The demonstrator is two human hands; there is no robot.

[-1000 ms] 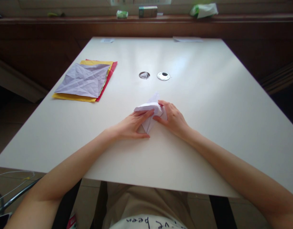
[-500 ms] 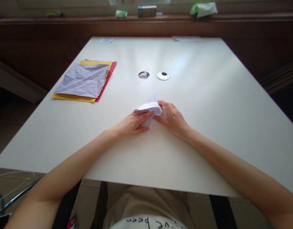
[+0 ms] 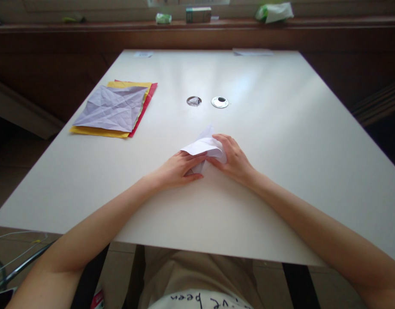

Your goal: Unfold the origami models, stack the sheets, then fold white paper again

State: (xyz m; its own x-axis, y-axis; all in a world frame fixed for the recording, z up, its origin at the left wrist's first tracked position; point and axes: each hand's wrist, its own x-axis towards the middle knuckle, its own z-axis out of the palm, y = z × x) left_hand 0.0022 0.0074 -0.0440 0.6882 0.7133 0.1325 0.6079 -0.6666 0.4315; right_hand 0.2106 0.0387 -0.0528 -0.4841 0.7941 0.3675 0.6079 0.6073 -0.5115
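A folded sheet of white paper [image 3: 202, 147] lies on the table in front of me, one flap lifted and curved. My left hand [image 3: 187, 166] is at its left side, fingers stretched out, with the fingertips partly hidden under the raised flap and the thumb along the near edge. My right hand [image 3: 232, 156] grips the right side of the paper between thumb and fingers. The folds between the two hands are partly covered.
On the white table [image 3: 264, 120], a stack of coloured sheets, with a creased lilac sheet [image 3: 112, 107] on top, lies at the left. Two round holes, one with a metal ring [image 3: 219, 102], are beyond my hands. A small box [image 3: 198, 15] stands on the ledge behind.
The paper's flap has risen and opened over my left fingers, which have slid slightly underneath it. My right hand has barely moved, and its hold on the right side stays.
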